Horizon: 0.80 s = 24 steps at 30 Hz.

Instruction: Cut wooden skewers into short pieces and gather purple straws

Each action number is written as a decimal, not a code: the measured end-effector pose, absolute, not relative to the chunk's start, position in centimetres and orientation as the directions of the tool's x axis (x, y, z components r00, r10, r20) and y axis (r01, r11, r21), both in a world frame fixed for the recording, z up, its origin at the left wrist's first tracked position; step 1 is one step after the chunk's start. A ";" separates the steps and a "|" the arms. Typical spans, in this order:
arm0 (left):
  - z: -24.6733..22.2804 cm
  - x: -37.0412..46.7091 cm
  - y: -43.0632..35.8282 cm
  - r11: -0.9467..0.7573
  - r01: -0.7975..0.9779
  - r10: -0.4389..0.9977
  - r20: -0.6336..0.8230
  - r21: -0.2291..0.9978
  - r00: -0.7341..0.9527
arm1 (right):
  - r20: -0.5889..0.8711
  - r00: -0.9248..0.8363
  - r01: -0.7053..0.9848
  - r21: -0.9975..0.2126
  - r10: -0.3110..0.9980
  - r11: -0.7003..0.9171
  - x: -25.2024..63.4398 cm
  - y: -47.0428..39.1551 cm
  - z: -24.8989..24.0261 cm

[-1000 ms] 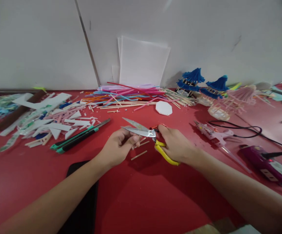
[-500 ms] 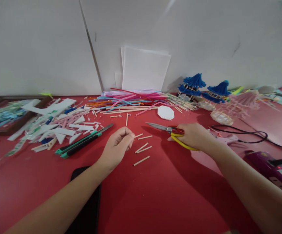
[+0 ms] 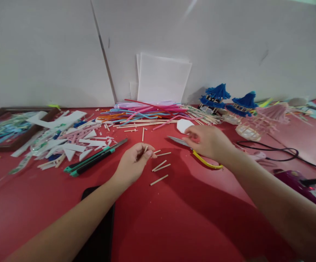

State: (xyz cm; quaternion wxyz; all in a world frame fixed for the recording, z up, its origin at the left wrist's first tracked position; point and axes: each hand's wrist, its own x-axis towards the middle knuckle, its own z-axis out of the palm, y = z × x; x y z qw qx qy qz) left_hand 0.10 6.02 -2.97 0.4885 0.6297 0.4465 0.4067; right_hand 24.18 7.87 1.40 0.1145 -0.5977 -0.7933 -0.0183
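My left hand (image 3: 134,160) is closed, pinching a short wooden stick (image 3: 146,149) between thumb and fingers. Just right of it, several cut wooden sticks (image 3: 159,179) lie on the red table. Scissors (image 3: 206,161) with yellow handles rest on the tabletop, blades pointing left. Over them hovers my right hand (image 3: 209,142), fingers loosely curled and apart with nothing in them; it hides part of the scissors. Behind its fingertips is a white octagonal piece (image 3: 183,125), partly covered by the hand.
A green-black utility knife (image 3: 92,160) lies left, beside paper and foam scraps (image 3: 70,145). Coloured pipe cleaners (image 3: 152,109) line the wall. Small blue-roofed models (image 3: 218,95) stand at the back right. A purple power strip (image 3: 296,185), cable (image 3: 286,149) and dark phone-like slab (image 3: 99,233) are nearby.
My right hand has let go of the scissors and risen slightly up and left, leaving them on the table. The stick in my left hand now shows as its fingers have shifted.
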 end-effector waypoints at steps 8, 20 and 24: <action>-2.6 -0.2 6.5 0.179 -0.298 0.969 -0.116 0.938 0.217 | 0.209 -0.821 0.571 0.256 0.532 0.780 16.3 14.9 -0.8; -2.9 -0.3 7.0 0.095 -0.358 0.986 -0.038 0.929 0.163 | 0.070 -0.956 0.292 0.330 0.285 0.898 15.0 18.0 -0.2; -3.4 -0.5 7.2 0.047 -0.283 0.994 -0.016 0.958 0.112 | 0.244 -0.829 0.548 0.166 0.504 0.820 16.1 16.6 0.8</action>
